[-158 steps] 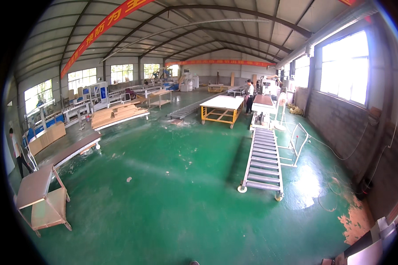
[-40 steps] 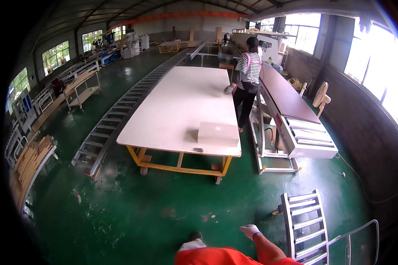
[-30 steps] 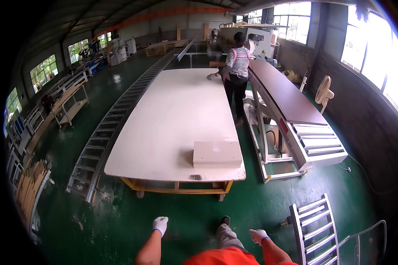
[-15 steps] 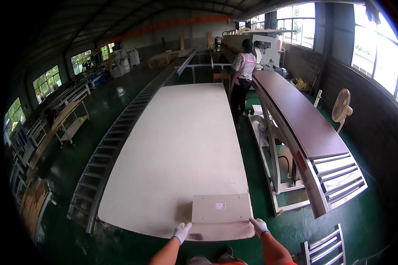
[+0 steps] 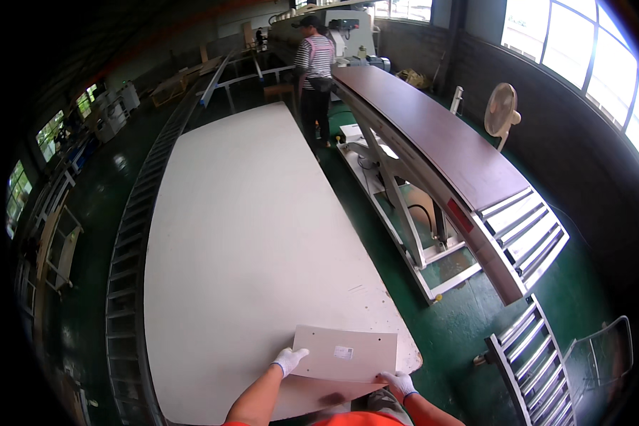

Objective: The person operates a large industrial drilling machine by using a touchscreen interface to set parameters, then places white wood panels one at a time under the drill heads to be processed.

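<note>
Both of my hands wear white gloves and grip a small pale beige board [image 5: 373, 355] with a white label and small dark holes near its corners. My left hand [image 5: 290, 361] closes on its left edge, and my right hand [image 5: 399, 385] holds its lower right corner. The board is held at the near end of a large white panel [image 5: 227, 248], close to my body. I cannot tell whether its lower edge touches the panel.
Roller track [image 5: 121, 305] runs along the panel's left side. To the right stand a conveyor carrying a long brown board [image 5: 433, 135], a short roller section [image 5: 536, 355] and a fan [image 5: 502, 110]. A person [image 5: 316, 71] in a striped top stands beyond, near a machine [image 5: 351, 42].
My view has swung to the right and downward. The small board has come nearer my body and turned slightly, with both hands still on it. The person beyond has turned.
</note>
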Available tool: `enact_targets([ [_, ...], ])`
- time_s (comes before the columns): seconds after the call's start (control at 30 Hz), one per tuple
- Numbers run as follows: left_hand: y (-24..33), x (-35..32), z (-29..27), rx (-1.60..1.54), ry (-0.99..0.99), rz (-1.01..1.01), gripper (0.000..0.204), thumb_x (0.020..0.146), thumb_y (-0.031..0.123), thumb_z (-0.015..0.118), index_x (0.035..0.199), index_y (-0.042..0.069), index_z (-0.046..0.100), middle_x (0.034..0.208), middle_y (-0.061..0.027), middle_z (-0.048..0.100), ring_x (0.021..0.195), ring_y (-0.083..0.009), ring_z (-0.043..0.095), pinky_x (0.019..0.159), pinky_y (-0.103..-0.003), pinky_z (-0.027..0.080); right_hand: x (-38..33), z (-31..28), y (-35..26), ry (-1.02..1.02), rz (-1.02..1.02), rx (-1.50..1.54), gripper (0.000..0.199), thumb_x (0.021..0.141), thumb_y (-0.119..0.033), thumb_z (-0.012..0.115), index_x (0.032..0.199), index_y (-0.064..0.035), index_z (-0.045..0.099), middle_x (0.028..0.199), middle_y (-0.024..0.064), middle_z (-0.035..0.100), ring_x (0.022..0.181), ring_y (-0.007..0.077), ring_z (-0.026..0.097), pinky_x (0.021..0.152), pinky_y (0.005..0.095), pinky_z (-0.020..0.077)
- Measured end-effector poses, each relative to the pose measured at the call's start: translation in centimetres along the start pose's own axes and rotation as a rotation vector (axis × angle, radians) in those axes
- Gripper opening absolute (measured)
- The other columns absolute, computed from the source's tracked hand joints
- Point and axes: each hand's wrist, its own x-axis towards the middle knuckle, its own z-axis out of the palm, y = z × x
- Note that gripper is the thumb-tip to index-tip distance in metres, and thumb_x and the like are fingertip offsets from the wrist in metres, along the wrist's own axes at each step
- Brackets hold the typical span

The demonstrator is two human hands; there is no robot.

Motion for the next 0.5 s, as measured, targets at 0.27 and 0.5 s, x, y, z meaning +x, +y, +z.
enact_targets([
  [0.27, 1.0, -2.9, -0.4, 0.119, -0.271, 0.114, 0.062, 0.087, 0.038, 0.078, 0.126, -0.009, 0.069, 0.116, -0.0206, 0.076, 0.105, -0.0297, 0.073, 0.093, -0.040, 0.057, -3.9, 2.0, 4.4, -0.003, 0.183, 0.630, 0.062, 0.090, -0.032, 0.080, 0.141, -0.0022, 0.062, 0.128, 0.0125, 0.072, 0.112, 0.0247, 0.070, 0.098, 0.0400, 0.0554],
  [0.5, 1.6, -3.6, 5.3, 0.031, -0.450, 0.164, 0.065, 0.089, 0.026, 0.078, 0.141, -0.006, 0.057, 0.127, -0.0177, 0.070, 0.110, -0.0292, 0.071, 0.096, -0.043, 0.057, -11.9, 2.3, 13.3, 0.111, 0.144, 1.005, 0.059, 0.092, -0.025, 0.080, 0.142, -0.0013, 0.061, 0.132, 0.0143, 0.070, 0.115, 0.0280, 0.070, 0.102, 0.0453, 0.0571],
])
